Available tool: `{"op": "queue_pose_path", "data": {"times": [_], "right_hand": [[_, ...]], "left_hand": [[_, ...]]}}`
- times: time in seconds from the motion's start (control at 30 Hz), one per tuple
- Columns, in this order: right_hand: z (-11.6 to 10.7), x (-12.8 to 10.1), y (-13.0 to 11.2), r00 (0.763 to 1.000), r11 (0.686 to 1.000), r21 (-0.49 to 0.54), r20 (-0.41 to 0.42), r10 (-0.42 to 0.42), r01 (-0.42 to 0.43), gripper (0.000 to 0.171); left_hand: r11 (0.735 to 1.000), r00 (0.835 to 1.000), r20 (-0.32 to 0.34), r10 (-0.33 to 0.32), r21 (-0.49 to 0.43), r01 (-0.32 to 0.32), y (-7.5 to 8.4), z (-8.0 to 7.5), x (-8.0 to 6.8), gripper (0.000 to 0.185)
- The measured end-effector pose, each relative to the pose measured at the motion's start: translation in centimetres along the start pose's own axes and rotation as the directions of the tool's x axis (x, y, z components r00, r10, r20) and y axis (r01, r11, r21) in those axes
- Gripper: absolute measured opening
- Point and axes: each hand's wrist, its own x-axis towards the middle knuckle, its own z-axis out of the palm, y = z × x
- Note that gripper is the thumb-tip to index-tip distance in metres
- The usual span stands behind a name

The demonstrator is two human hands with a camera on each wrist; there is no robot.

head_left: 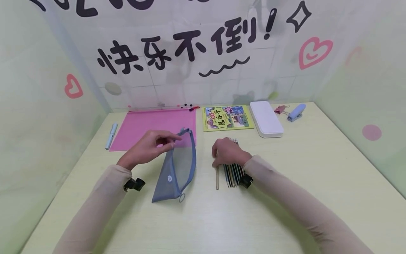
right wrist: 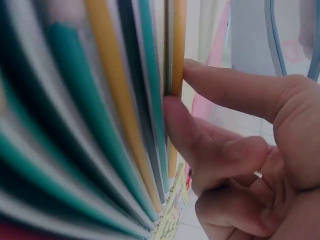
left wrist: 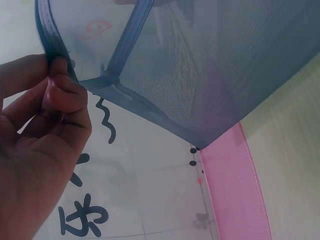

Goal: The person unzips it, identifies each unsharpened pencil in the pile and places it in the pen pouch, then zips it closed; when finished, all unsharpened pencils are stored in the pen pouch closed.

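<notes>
My left hand pinches the zipped edge of a blue mesh zip pouch, which stands tilted with its mouth spread apart. In the left wrist view, thumb and forefinger grip the zip tape of the pouch. Right of the pouch, my right hand is over a row of pencils lying side by side. Its finger and thumb pinch a yellow pencil at the row's left end, whose lower part shows a little apart from the others. The upper ends are partly hidden by the hand.
Behind the left hand lies a flat pink zip folder, with a light blue pen to its left. Along the back are a yellow booklet, a white case, a pink clip and a blue stapler. Walls enclose the table.
</notes>
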Motion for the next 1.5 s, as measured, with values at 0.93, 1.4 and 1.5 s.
{"op": "queue_pose_path", "data": {"times": [0.93, 1.4, 1.5], "right_hand": [[1.2, -0.2, -0.7, 0.980, 0.951, 0.264, -0.070, 0.186, -0.161, 0.037], [0.9, -1.6, 0.4, 0.995, 0.569, 0.821, -0.008, 0.102, -0.052, 0.056], [0.8, -1.9, -0.5, 0.996, 0.478, 0.878, -0.043, 0.073, 0.003, 0.054]], "left_hand": [[1.000, 1.000, 0.000, 0.001, -0.018, -0.001, 0.1, 0.1, 0.0, 0.026], [1.000, 1.000, -0.016, 0.002, -0.009, -0.002, 0.1, 0.4, 0.0, 0.026], [1.000, 0.999, -0.036, -0.020, -0.013, 0.019, 0.1, 0.5, 0.0, 0.027]]}}
